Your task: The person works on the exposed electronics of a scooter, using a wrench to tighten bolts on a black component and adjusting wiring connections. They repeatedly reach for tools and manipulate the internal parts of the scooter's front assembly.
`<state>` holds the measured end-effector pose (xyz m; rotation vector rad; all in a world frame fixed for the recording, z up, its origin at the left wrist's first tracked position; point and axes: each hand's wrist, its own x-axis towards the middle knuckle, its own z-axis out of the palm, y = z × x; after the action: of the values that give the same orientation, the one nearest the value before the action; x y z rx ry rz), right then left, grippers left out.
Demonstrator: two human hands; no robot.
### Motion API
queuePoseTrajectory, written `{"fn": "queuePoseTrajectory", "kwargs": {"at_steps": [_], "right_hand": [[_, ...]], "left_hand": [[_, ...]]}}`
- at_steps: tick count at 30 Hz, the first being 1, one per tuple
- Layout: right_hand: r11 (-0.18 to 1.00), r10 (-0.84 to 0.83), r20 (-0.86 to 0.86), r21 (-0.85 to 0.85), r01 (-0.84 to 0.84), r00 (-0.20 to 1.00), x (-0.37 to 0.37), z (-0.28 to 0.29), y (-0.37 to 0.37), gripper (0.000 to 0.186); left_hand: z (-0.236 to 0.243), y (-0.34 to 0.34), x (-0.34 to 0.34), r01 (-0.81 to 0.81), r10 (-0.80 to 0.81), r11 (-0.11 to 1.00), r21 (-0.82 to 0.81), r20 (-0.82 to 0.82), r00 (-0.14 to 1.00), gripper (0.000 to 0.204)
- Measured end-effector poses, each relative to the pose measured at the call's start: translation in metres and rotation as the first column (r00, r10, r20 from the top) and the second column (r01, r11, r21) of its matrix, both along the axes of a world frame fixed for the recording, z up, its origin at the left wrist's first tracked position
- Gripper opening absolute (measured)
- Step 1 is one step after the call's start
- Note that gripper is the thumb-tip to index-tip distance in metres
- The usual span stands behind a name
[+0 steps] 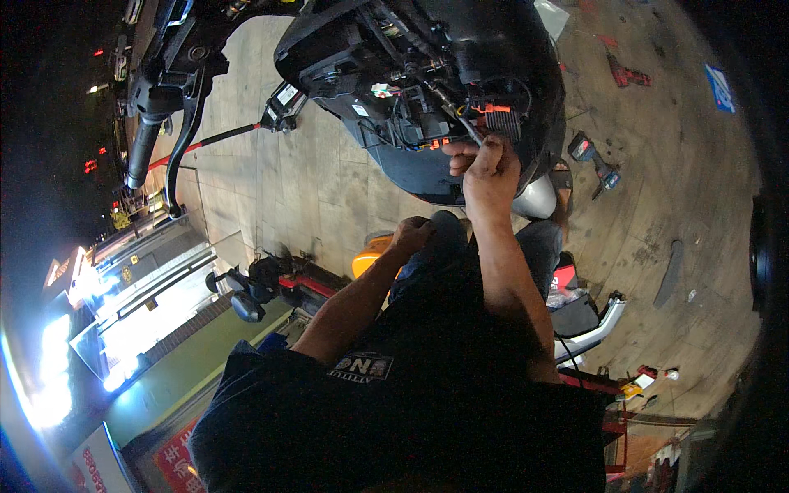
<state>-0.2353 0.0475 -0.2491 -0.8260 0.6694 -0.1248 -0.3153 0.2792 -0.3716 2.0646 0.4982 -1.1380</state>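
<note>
An opened black scooter body [345, 57] fills the top centre, showing wiring, orange connectors [496, 108] and a finned metal part [501, 123]. My right hand [490, 174] is raised to it, thumb and forefinger closed on a slim metal tool [470, 125] that angles into the wiring, the other fingers curled beside it. My left hand [411, 237] lies lower, by my jeans-clad knee [446, 234], its fingers curled; whether it holds anything is hidden.
A handlebar [148, 140] with levers hangs at upper left. Power tools [596, 164] [628, 72] and a blue item [719, 87] lie on the floor at right. A red-and-black scooter [304, 285], an orange object [370, 258] and a white curved part [596, 337] surround my legs.
</note>
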Motion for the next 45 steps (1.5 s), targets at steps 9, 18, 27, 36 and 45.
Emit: {"fn": "queuePoseTrajectory", "kwargs": {"at_steps": [9, 18, 27, 36, 45], "right_hand": [[0.998, 0.015, 0.044, -0.054, -0.013, 0.999, -0.008, -0.012, 0.02, 0.036], [0.979, 0.052, -0.052, 0.2, -0.041, 0.997, -0.009, -0.017, 0.006, 0.033], [0.881, 0.157, 0.042, 0.446, -0.159, 0.987, -0.04, -0.008, -0.016, 0.03], [0.695, 0.562, 0.158, 0.442, -0.567, 0.812, -0.07, -0.003, -0.064, 0.035], [0.849, 0.49, 0.03, 0.209, -0.485, 0.871, -0.156, -0.035, -0.117, 0.022]], "left_hand": [[-0.004, -0.001, -0.01, 0.199, -0.204, 0.976, 0.091, 0.049, 0.978, 0.035], [0.002, -0.023, -0.012, -0.187, 0.187, 0.981, -0.061, 0.0, 0.982, 0.039], [0.013, -0.026, -0.03, -0.414, 0.415, 0.906, -0.092, -0.008, 0.91, 0.034], [0.013, -0.05, -0.068, -0.644, 0.649, 0.755, -0.123, 0.003, 0.76, 0.033], [-0.049, 0.034, -0.037, -0.561, 0.54, 0.773, -0.297, -0.156, 0.827, 0.034]]}}
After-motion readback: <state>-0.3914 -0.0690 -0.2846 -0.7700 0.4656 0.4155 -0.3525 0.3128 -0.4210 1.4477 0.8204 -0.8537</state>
